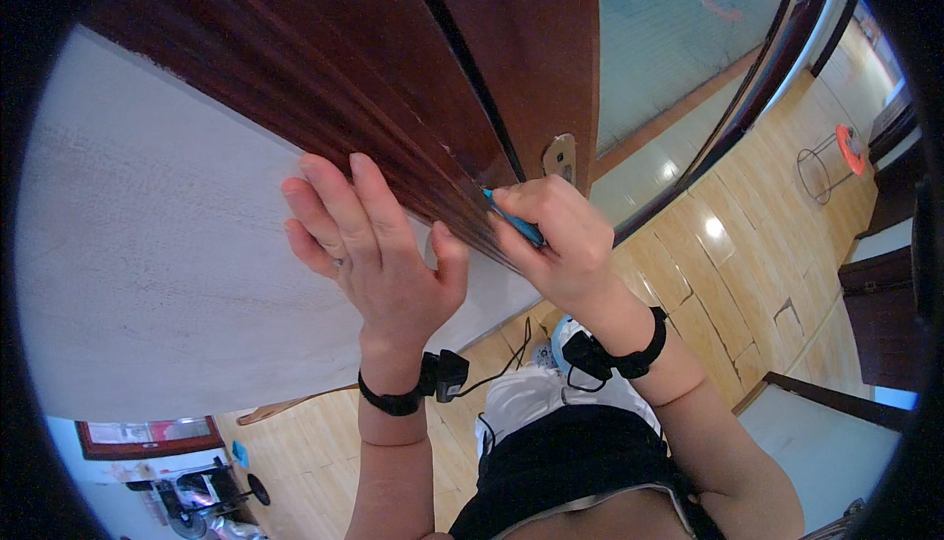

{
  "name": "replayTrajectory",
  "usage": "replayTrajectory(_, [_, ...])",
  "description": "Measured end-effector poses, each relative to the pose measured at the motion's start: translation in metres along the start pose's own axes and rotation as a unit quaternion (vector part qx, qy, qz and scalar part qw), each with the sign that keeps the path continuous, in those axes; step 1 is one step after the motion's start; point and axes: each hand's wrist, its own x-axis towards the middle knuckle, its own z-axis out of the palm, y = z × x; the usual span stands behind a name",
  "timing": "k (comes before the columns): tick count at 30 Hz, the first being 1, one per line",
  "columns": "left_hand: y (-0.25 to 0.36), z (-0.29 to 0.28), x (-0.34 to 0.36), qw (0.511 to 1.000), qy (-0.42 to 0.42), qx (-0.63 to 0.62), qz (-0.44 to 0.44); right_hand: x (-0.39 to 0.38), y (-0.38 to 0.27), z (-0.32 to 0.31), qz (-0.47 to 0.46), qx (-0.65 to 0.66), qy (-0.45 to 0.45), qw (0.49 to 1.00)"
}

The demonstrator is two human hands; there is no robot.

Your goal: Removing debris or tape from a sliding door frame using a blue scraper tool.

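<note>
My left hand (382, 250) is open, fingers stretched out, with its fingertips at the edge where the dark brown door frame (324, 88) meets the white wall (167, 206). Closed round a slim blue pen-like tool (519, 223), my right hand (565, 245) is at the grooved trim of the frame. The tool's tip points up and left toward the wood; its exact kind cannot be made out. Just above that hand, a metal lock plate (559, 156) sits on the brown door (536, 38). A dark gap runs between door and frame.
A glass panel (678, 48) stands to the right of the door. Across the tiled floor (718, 284) is a stool (848, 150) with a red seat. At lower left are a red-framed picture (147, 438) and cluttered black items (197, 501). Cables hang from both wrist straps.
</note>
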Motion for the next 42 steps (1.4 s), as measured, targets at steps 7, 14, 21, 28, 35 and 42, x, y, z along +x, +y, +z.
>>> replayTrajectory(7, [0.001, -0.002, 0.002, 1.0, -0.014, -0.013, -0.004, -0.015, 0.008, -0.002, 0.008, -0.005, -0.015, 1.0])
replayTrajectory(14, [0.004, -0.002, 0.003, 1.0, -0.019, -0.015, -0.001, -0.036, 0.019, -0.006, 0.017, -0.015, -0.02, 1.0])
replayTrajectory(21, [0.0, 0.003, 0.0, 1.0, -0.008, -0.016, 0.011, -0.011, 0.009, -0.008, 0.002, 0.002, 0.015, 1.0])
replayTrajectory(28, [0.007, -0.001, 0.004, 0.999, -0.03, -0.026, -0.024, 0.059, -0.004, 0.004, -0.102, 0.05, 0.106, 0.988])
replayTrajectory(35, [0.005, -0.003, 0.002, 0.999, -0.03, -0.012, -0.026, 0.065, -0.014, 0.009, -0.112, 0.047, 0.098, 0.988])
replayTrajectory(42, [0.003, -0.001, 0.0, 0.999, -0.022, 0.023, -0.016, 0.058, -0.018, 0.001, -0.096, 0.017, 0.068, 0.993])
